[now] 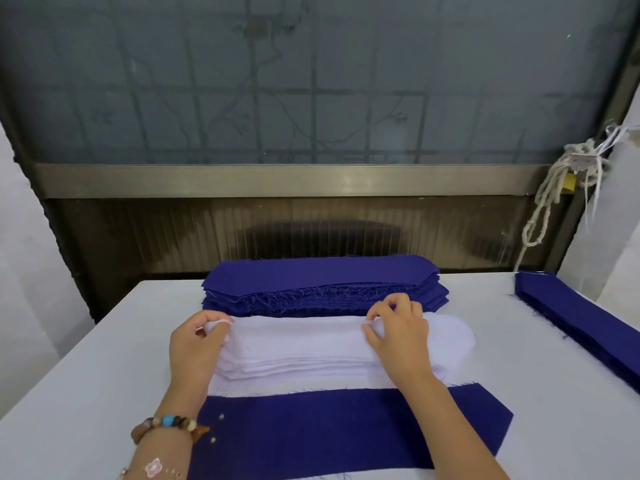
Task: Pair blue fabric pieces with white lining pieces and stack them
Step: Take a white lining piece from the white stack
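Pinching the top white sheet (294,327) at its left end, the left hand (195,341) curls thumb and fingers round a small fold of the cloth. The right hand (398,336) sits on the right part of the same sheet, fingers bent, the tips nipping its far edge. Both hands hold white lining.

The pile of white lining (304,358) lies across the middle of the bench (69,375), its long side running left to right. It is many layers deep and its near edges are stepped a little. Just beyond it, on the far side and touching it, sits a thick stack of blue pieces (322,277) with frayed threads along its near edge. On the near side a single blue piece (329,424) lies flat, its right end cut at a slant. Both forearms pass over it. A strip of white cloth shows between it and the lining pile; whether that strip belongs to the pile I cannot tell.

Well to the right, a second blue stack (585,327) runs slantwise near the right edge of the bench, apart from the rest.

The left wrist wears a bead bracelet (169,424). Behind the bench is a frosted window (311,81) with a metal rail (277,180) below it, and a knotted pale cord (557,199) hangs at the far right.
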The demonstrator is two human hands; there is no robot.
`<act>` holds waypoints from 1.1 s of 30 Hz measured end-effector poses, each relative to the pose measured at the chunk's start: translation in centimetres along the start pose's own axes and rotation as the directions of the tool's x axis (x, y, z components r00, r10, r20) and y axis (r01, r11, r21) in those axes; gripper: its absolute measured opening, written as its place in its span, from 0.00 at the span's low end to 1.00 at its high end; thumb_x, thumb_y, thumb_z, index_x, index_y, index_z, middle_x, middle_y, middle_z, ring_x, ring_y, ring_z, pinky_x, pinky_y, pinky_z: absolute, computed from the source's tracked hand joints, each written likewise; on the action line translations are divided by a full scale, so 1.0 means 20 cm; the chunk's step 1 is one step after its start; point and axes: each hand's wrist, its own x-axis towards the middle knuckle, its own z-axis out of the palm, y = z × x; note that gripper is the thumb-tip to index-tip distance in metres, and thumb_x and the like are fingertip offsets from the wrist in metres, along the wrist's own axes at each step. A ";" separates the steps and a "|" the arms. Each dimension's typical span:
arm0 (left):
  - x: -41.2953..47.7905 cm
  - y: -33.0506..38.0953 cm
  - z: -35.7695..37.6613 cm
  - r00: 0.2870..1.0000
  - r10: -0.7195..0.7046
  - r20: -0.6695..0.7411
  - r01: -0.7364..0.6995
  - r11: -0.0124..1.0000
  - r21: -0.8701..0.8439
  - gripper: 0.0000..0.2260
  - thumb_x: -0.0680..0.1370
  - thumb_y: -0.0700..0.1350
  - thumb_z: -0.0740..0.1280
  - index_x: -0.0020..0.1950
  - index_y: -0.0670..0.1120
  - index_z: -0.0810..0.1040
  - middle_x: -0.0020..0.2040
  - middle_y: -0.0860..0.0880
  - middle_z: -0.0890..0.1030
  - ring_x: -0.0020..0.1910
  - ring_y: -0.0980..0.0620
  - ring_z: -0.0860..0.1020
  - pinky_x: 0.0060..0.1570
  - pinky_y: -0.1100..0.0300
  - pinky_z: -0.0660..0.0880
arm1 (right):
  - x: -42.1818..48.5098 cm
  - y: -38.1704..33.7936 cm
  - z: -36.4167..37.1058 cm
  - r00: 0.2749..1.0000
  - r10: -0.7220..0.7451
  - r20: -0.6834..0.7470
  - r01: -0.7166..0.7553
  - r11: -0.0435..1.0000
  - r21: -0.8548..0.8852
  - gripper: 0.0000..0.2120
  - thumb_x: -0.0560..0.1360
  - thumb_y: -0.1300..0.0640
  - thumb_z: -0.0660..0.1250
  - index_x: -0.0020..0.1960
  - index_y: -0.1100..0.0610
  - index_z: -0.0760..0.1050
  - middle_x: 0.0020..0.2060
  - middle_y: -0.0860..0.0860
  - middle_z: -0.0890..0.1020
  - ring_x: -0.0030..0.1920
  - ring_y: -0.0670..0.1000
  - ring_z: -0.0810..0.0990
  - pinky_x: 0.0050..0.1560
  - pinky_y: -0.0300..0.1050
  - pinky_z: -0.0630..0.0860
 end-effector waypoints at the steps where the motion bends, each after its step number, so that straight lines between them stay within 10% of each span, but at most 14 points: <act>1: 0.00 0.00 0.00 1.000 0.014 -0.002 -0.014 1.000 0.011 0.11 0.75 0.34 0.65 0.40 0.48 0.81 0.39 0.52 0.81 0.43 0.50 0.77 0.39 0.61 0.73 | 0.01 0.03 -0.02 0.999 0.031 0.013 -0.031 0.999 -0.031 0.07 0.76 0.48 0.68 0.52 0.47 0.77 0.58 0.46 0.71 0.58 0.49 0.66 0.55 0.42 0.67; 13: 0.01 -0.02 0.00 0.998 0.057 -0.018 -0.054 0.988 0.146 0.17 0.77 0.37 0.68 0.64 0.50 0.74 0.58 0.51 0.74 0.56 0.49 0.73 0.52 0.54 0.74 | 0.05 0.30 -0.17 0.910 0.412 0.057 -0.391 0.894 -0.220 0.26 0.68 0.28 0.65 0.57 0.45 0.77 0.54 0.49 0.76 0.58 0.54 0.69 0.52 0.49 0.62; 25: 0.00 -0.02 0.01 1.000 -0.007 -0.013 0.008 0.994 0.111 0.23 0.77 0.41 0.70 0.69 0.51 0.67 0.56 0.49 0.72 0.53 0.48 0.74 0.51 0.54 0.74 | 0.04 0.34 -0.19 0.891 0.450 -0.066 -0.452 0.892 -0.012 0.08 0.78 0.51 0.67 0.54 0.51 0.79 0.52 0.53 0.80 0.52 0.55 0.70 0.51 0.49 0.65; 33: 0.00 -0.01 0.01 0.998 0.033 -0.056 -0.028 0.996 0.089 0.13 0.77 0.42 0.70 0.60 0.45 0.75 0.50 0.48 0.78 0.47 0.49 0.77 0.49 0.52 0.75 | 0.04 0.35 -0.17 0.849 0.528 -0.018 -0.525 0.847 0.080 0.18 0.77 0.51 0.67 0.65 0.58 0.75 0.57 0.57 0.79 0.57 0.60 0.75 0.53 0.50 0.66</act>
